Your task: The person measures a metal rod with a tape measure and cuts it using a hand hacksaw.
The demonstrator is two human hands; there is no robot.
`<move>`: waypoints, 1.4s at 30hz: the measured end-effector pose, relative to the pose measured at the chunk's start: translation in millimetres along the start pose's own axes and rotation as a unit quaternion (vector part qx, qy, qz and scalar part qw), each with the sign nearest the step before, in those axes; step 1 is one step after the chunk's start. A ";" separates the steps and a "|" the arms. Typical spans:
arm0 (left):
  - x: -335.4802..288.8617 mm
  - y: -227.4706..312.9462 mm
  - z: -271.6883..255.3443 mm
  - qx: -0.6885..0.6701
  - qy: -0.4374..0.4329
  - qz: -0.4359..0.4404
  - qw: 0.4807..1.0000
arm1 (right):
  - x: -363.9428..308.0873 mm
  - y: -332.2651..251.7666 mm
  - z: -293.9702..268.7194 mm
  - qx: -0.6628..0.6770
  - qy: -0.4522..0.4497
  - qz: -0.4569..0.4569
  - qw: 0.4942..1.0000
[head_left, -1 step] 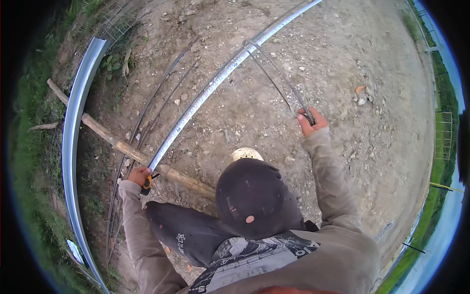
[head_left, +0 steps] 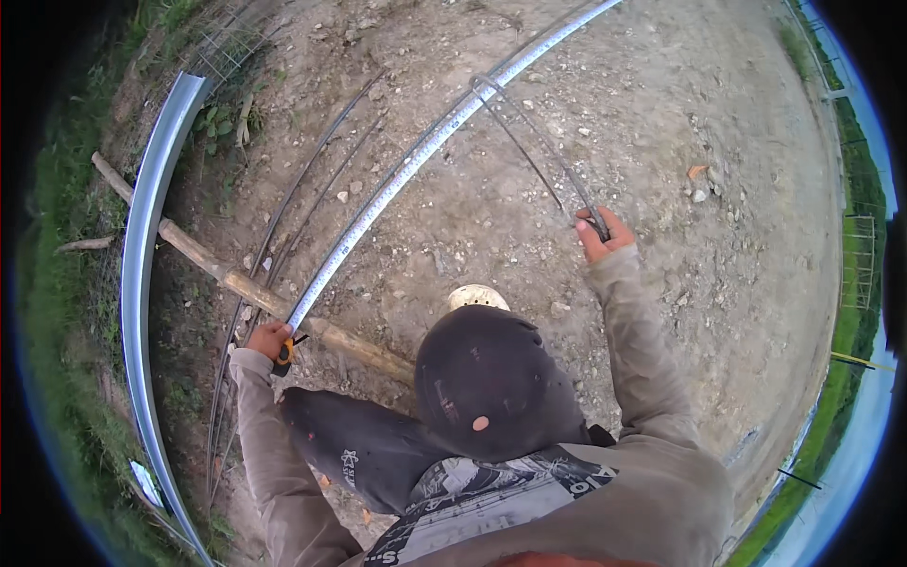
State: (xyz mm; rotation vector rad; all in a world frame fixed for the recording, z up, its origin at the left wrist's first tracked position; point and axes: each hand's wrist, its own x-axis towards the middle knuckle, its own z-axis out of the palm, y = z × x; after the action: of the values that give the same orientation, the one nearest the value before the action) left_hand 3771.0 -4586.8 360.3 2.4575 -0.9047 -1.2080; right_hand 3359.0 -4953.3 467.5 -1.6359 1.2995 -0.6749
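Two grips noted: left hand (head_left: 268,340), lower left of frame, fingers clamped on black-and-orange tape measure (head_left: 283,359), its long silvery metal blade (head_left: 402,177) arcing to the top edge; right hand (head_left: 606,236), right of centre, fingers clamped on dark bent metal rod (head_left: 567,167). Its looped end overlaps the blade, upper centre.

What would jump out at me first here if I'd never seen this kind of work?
Probably the long, pale measuring tape, sweeping from the left hand at lower left to the top edge. Next comes the right hand, right of centre, gripping a bent dark metal rod. At far left, a shiny metal channel crosses a wooden pole.
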 end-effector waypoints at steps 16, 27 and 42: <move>0.6 -11.4 0.4 -0.023 0.024 -0.033 0.999 | -6.3 -3.0 10.0 -0.034 -0.004 -0.063 0.997; 2.7 -11.2 3.3 -0.047 0.030 -0.052 0.997 | -1.6 -6.9 7.4 0.028 0.017 -0.036 0.999; -6.7 -4.3 -4.9 -0.047 -0.006 -0.061 0.997 | 69.1 1.5 -44.0 0.085 0.091 0.029 0.992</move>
State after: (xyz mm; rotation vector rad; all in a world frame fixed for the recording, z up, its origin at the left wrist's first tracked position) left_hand 3773.6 -4579.5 365.5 2.4651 -0.6924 -1.2746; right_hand 3341.6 -5032.8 477.2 -1.4193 1.3727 -0.8905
